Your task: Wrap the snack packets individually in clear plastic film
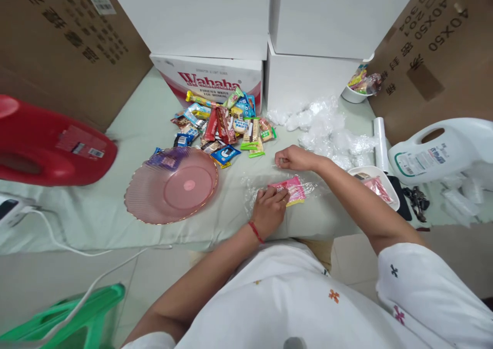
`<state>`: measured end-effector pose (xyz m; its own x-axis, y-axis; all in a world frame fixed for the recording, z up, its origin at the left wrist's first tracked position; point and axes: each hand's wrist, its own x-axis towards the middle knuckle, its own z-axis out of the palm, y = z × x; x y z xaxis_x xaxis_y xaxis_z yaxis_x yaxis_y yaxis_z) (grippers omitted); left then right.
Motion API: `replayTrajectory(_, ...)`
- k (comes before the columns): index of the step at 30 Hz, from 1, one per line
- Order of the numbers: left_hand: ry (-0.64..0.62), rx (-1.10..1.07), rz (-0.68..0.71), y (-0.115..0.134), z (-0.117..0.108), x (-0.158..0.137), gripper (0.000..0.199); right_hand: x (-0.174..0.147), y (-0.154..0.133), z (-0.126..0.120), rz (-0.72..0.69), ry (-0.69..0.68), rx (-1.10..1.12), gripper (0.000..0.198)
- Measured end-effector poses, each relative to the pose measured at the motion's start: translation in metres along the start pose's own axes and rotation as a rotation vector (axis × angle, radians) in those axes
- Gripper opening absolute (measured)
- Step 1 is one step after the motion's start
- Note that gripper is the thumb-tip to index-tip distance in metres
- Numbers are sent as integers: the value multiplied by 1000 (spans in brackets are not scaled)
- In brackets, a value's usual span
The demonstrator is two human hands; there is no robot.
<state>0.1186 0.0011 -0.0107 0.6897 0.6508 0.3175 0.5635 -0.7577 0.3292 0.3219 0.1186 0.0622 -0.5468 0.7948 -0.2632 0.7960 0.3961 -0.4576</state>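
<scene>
My left hand (270,208) rests with fingers stretched over a pink snack packet (296,187), pressing it to the table. The packet lies in or on a clear plastic bag (252,187) that spreads out on both sides; I cannot tell which. Just beyond, my right hand (293,158) is closed in a pinch, and a thin edge of clear plastic shows at its fingertips. To the left sits a pink ribbed plate (169,210) with a gold rim. Behind it lies a heap of wrapped snacks (221,125), and a blue packet shows at the plate's far edge.
Crumpled clear bags (327,131) lie beyond my right forearm. At right are a white bowl (391,187) with packets, a plastic roll (380,143) and a white jug (435,151). A red jug (57,143) stands left; a Wahaha carton (165,69) and white boxes back the table.
</scene>
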Motion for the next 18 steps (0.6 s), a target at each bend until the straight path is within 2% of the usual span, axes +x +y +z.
replayTrajectory(3, 3, -4, -5, 1, 4, 0, 36, -41, -14, 6, -129, 85, 15, 15)
replayTrajectory(5, 1, -5, -4, 0, 7, 1, 34, -67, -23, 28, -190, 89, 33, 19)
replayTrajectory(8, 1, -51, 10, -5, 9, -1, 31, -94, -30, 67, -168, 91, 79, 19)
replayTrajectory(10, 39, -151, 34, -11, 6, -8, 32, -102, -31, 86, -146, 110, 102, 20)
replayTrajectory(13, 155, -302, 40, -19, -9, -24, 36, -101, -30, 96, -150, 122, 93, 22)
replayTrajectory(16, 321, -235, -100, -20, -30, -28, 29, -98, -30, 96, -114, 114, 33, 20)
replayTrajectory(18, 385, -121, -201, -18, -40, -16, 35, -97, -32, 96, -85, 102, 1, 19)
